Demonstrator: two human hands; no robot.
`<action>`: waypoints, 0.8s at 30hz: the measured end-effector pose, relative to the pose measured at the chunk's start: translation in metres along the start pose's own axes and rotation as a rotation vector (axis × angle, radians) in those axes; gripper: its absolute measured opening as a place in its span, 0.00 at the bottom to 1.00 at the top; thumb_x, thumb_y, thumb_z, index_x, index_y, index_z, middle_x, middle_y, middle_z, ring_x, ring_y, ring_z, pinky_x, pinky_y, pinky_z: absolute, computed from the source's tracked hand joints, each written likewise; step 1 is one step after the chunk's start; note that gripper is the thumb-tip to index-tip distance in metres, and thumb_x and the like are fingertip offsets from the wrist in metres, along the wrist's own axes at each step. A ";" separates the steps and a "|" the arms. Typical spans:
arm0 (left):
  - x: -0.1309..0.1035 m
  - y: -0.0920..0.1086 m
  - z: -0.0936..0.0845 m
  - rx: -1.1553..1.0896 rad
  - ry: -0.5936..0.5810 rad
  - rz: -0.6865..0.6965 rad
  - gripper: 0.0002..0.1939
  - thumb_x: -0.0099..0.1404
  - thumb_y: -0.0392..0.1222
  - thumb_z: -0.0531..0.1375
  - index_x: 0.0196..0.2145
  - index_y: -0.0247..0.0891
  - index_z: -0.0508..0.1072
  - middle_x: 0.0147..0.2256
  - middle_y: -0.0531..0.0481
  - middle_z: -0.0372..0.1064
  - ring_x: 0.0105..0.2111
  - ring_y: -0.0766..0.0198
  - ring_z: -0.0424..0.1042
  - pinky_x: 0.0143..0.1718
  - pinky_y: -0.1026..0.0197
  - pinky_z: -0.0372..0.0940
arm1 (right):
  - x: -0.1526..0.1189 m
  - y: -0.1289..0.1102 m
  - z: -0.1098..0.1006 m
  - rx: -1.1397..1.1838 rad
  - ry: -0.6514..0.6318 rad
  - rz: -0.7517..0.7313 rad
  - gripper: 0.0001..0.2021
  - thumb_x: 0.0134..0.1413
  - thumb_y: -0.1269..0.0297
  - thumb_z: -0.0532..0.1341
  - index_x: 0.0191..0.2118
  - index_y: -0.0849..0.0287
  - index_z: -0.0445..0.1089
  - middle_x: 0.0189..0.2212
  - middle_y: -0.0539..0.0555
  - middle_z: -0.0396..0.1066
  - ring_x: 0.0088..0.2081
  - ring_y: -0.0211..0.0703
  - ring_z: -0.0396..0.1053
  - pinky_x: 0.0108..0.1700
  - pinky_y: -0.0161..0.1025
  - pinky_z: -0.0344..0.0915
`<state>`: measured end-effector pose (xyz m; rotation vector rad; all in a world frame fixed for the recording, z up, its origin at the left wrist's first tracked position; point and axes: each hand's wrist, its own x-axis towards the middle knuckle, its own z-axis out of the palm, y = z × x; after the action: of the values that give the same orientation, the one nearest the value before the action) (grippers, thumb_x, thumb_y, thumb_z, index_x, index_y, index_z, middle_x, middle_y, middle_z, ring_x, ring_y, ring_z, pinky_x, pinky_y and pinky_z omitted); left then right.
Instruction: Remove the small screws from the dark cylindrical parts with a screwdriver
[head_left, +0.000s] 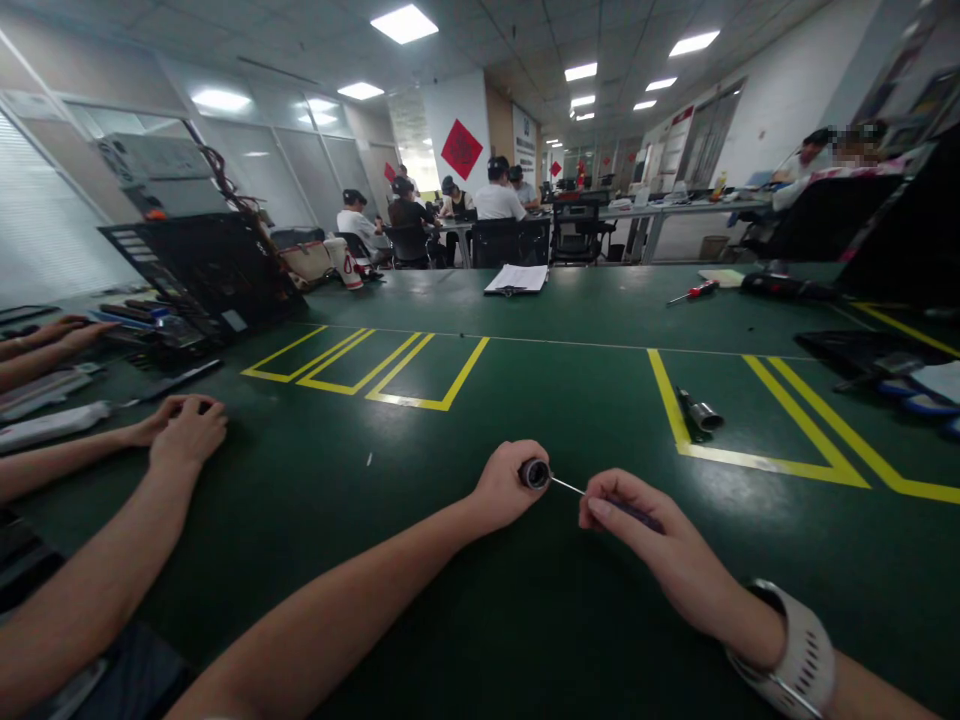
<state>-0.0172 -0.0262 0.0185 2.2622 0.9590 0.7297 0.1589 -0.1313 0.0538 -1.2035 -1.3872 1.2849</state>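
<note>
My left hand (510,484) is wrapped round a small dark cylindrical part (535,474), whose round open end faces me. In my right hand (637,515) is a screwdriver (634,514) with a dark handle and a thin metal shaft. The shaft points left, and its tip meets the side of the cylindrical part near my left fingers. Both hands are above the green table (420,560). Beyond my right hand, a silvery cylindrical part (703,412) lies on its side within a yellow taped outline.
Another person's hands (187,430) rest at the left. A clipboard with papers (517,279) and a red screwdriver (694,292) lie farther back. Black equipment (210,270) stands back left; blue-handled tools (926,398) lie at the right. Several people sit in the background.
</note>
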 end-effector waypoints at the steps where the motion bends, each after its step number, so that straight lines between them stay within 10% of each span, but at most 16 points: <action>1: 0.000 0.000 0.000 0.025 -0.008 0.006 0.04 0.55 0.36 0.59 0.26 0.36 0.66 0.26 0.55 0.65 0.28 0.67 0.63 0.35 0.62 0.56 | -0.001 -0.001 0.001 -0.059 0.000 0.002 0.10 0.57 0.56 0.56 0.33 0.56 0.68 0.30 0.50 0.68 0.35 0.43 0.65 0.38 0.40 0.59; 6: -0.002 -0.002 0.000 0.102 -0.067 0.054 0.03 0.56 0.35 0.58 0.27 0.37 0.65 0.27 0.54 0.66 0.29 0.66 0.64 0.37 0.61 0.55 | -0.005 -0.002 0.005 -0.140 0.022 0.018 0.10 0.55 0.56 0.57 0.30 0.56 0.69 0.28 0.51 0.68 0.33 0.44 0.65 0.36 0.40 0.59; 17: -0.001 0.001 -0.002 0.015 -0.096 0.061 0.05 0.57 0.38 0.58 0.26 0.37 0.65 0.27 0.54 0.65 0.27 0.67 0.62 0.36 0.62 0.56 | 0.003 0.014 0.004 0.574 0.076 0.207 0.07 0.51 0.59 0.61 0.30 0.57 0.71 0.30 0.52 0.69 0.34 0.43 0.64 0.37 0.40 0.61; 24: -0.002 -0.002 0.001 0.093 -0.090 0.039 0.02 0.57 0.35 0.57 0.27 0.37 0.65 0.27 0.54 0.66 0.29 0.66 0.64 0.38 0.61 0.55 | -0.005 0.016 0.007 0.174 0.116 0.089 0.09 0.55 0.57 0.57 0.32 0.54 0.71 0.32 0.51 0.69 0.38 0.45 0.64 0.42 0.41 0.58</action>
<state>-0.0188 -0.0269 0.0159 2.3787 0.9260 0.6049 0.1538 -0.1373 0.0375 -1.2110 -1.1254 1.3460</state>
